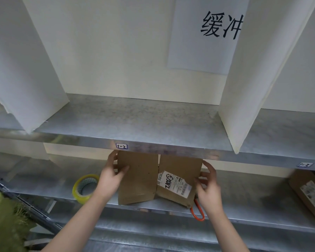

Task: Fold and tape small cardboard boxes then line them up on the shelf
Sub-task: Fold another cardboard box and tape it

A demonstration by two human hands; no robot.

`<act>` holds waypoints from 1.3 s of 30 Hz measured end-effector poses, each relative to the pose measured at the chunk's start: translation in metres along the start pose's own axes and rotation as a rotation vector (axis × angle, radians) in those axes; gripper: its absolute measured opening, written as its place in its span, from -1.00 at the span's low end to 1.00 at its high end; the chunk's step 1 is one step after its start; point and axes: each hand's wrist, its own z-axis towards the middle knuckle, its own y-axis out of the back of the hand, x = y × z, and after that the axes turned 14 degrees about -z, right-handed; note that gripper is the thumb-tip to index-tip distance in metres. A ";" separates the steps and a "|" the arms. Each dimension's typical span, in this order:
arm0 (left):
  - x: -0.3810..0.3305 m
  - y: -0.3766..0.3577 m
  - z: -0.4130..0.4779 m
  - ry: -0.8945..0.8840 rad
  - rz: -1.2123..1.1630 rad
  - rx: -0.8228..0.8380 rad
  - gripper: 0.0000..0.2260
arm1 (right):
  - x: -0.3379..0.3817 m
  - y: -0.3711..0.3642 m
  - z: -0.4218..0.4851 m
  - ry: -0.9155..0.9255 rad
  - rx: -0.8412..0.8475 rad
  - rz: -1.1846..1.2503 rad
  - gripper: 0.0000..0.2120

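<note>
Left hand [110, 176] and right hand [206, 186] clasp the brown cardboard box [138, 180], each grip closed on a side; flaps folded, seam apparently untaped, lining-up not yet done.

Cardboard box [138, 179] on the lower shelf [244, 202], left hand [110, 176] and right hand [207, 186] around its sides
</note>
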 end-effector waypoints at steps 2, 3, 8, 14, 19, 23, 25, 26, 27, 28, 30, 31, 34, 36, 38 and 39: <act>-0.002 0.003 -0.003 -0.013 0.012 0.005 -0.47 | -0.002 0.001 -0.003 0.015 0.020 -0.001 -0.43; -0.003 0.005 -0.003 -0.015 0.006 0.008 -0.46 | -0.002 0.002 -0.004 0.024 0.031 0.006 -0.43; -0.003 0.013 -0.009 0.018 -0.017 0.014 -0.46 | -0.003 0.007 -0.011 0.056 0.054 0.011 -0.43; -0.010 0.014 -0.007 0.061 -0.062 0.052 -0.51 | -0.005 0.007 -0.014 0.014 0.059 0.036 -0.55; -0.017 0.014 -0.009 0.144 -0.093 0.073 -0.59 | -0.007 0.006 -0.009 -0.009 0.131 -0.014 -0.68; -0.004 0.024 -0.020 0.163 0.039 0.135 -0.57 | -0.012 0.008 -0.015 -0.003 0.121 -0.048 -0.75; 0.002 0.028 -0.023 0.193 0.060 0.117 -0.54 | -0.012 0.006 -0.020 -0.020 0.026 -0.035 -0.72; 0.001 0.029 -0.022 0.203 0.051 0.088 -0.54 | -0.010 0.004 -0.021 -0.021 -0.022 -0.024 -0.72; -0.002 0.028 -0.020 0.193 0.029 0.052 -0.58 | -0.008 0.003 -0.020 -0.018 -0.074 -0.019 -0.75; -0.007 0.025 -0.017 0.153 0.012 0.010 -0.64 | -0.004 0.002 -0.017 -0.008 -0.131 -0.024 -0.81; -0.021 0.017 -0.010 0.013 0.026 -0.090 -0.77 | 0.005 0.002 -0.009 0.044 -0.224 -0.054 -0.83; -0.027 0.012 -0.006 -0.046 0.036 -0.129 -0.79 | 0.009 0.003 -0.005 0.069 -0.236 -0.054 -0.83; -0.033 0.007 0.001 -0.107 0.038 -0.159 -0.82 | 0.016 0.006 0.003 0.054 -0.160 -0.035 -0.88; -0.028 0.009 0.001 -0.120 0.021 -0.147 -0.83 | 0.013 0.007 0.003 0.051 -0.119 -0.038 -0.85; -0.022 0.012 -0.001 -0.117 -0.005 -0.124 -0.83 | 0.010 0.008 0.001 0.050 -0.066 -0.045 -0.78; -0.019 0.014 -0.001 -0.104 -0.029 -0.109 -0.83 | 0.009 0.009 0.000 0.043 -0.034 -0.046 -0.75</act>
